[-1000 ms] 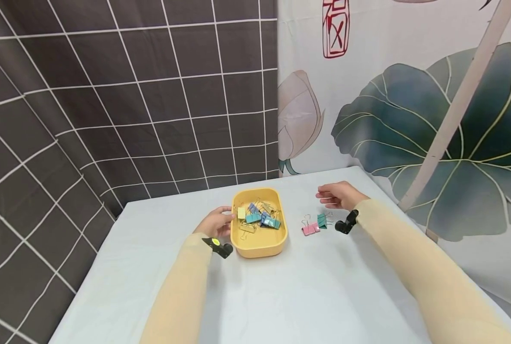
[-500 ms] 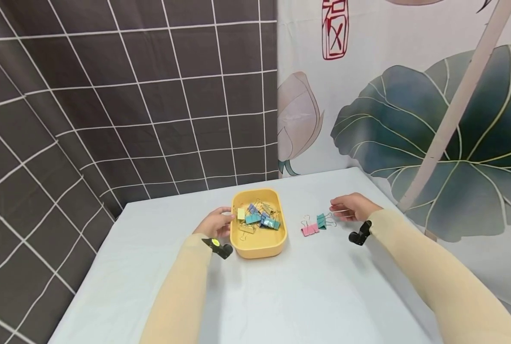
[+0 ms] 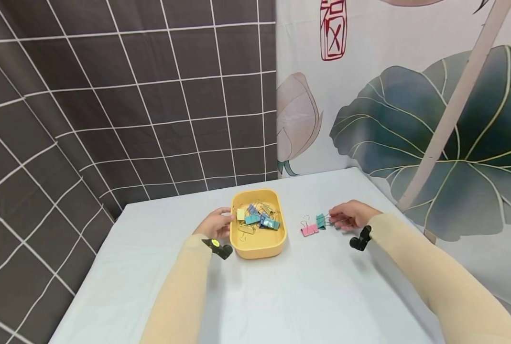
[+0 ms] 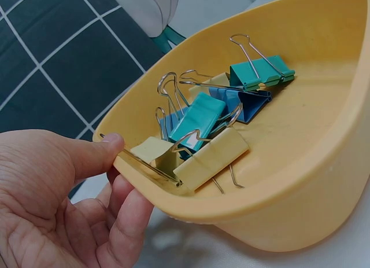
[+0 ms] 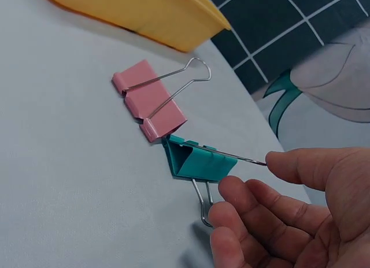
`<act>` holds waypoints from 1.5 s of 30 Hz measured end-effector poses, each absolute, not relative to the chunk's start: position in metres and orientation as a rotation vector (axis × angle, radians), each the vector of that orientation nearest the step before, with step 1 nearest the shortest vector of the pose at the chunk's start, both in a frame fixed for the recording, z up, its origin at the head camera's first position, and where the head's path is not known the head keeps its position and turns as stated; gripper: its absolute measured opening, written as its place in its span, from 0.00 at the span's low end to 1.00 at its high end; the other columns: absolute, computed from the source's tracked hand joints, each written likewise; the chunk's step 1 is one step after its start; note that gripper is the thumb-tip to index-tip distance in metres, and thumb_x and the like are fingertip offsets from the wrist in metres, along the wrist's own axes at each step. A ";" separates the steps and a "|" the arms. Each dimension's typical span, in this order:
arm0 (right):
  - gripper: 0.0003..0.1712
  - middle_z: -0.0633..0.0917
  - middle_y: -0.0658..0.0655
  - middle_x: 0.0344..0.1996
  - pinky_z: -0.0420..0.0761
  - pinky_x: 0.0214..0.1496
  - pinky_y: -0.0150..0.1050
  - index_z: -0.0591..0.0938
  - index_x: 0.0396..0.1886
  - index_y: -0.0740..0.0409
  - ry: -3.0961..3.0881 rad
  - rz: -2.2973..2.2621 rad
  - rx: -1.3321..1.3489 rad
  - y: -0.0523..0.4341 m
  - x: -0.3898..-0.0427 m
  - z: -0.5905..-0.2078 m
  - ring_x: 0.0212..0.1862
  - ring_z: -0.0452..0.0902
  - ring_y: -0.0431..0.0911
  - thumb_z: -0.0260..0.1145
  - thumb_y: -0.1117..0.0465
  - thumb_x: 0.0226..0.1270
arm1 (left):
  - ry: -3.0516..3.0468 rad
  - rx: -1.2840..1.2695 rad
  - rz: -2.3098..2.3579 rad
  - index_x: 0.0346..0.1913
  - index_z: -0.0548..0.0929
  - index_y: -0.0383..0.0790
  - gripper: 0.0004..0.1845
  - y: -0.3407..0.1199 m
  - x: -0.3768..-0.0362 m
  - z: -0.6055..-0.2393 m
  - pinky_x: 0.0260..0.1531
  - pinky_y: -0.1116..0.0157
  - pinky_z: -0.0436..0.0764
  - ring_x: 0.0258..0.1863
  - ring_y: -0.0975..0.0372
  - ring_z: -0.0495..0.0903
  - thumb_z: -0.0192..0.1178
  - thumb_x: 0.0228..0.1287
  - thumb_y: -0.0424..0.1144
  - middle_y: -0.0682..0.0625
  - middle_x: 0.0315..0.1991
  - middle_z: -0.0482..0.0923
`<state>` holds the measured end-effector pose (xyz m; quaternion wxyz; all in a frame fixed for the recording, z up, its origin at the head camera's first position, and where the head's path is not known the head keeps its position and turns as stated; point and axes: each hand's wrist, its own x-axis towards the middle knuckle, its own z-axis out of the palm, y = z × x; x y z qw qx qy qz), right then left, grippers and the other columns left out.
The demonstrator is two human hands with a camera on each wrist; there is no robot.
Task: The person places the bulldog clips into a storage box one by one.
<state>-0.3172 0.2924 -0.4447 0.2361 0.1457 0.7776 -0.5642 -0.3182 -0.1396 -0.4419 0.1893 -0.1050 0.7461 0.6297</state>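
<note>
A yellow tray (image 3: 259, 252) (image 4: 289, 216) holds several binder clips (image 3: 257, 219) (image 4: 199, 114) in teal, blue and pale yellow. My left hand (image 3: 214, 223) (image 4: 113, 164) grips its left rim, thumb on top and fingers underneath. To the tray's right a pink binder clip (image 3: 309, 230) (image 5: 149, 100) and a teal binder clip (image 3: 321, 220) (image 5: 199, 162) lie touching on the table. My right hand (image 3: 347, 216) (image 5: 248, 187) is at the teal clip. Its thumb tip meets the raised wire handle, and a curled fingertip lies against the lower handle.
The white table (image 3: 302, 296) ends at the left and right edges. A dark grid curtain (image 3: 109, 95) hangs behind and to the left. A leaf-print curtain (image 3: 410, 119) hangs behind and to the right. Part of the yellow tray (image 5: 150, 13) shows in the right wrist view.
My right hand came down and back from above the table's far side to the teal clip and closed its fingers on the wire handles. The left hand and tray stayed still.
</note>
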 end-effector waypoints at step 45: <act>0.19 0.89 0.49 0.30 0.81 0.37 0.33 0.81 0.56 0.65 2.228 -1.505 0.328 0.273 -0.342 -0.409 0.32 0.83 0.41 0.59 0.54 0.78 | 2.097 -0.339 1.778 0.70 0.71 0.44 0.23 -0.138 -0.317 -0.441 0.22 0.73 0.80 0.28 0.63 0.77 0.58 0.75 0.34 0.40 0.47 0.80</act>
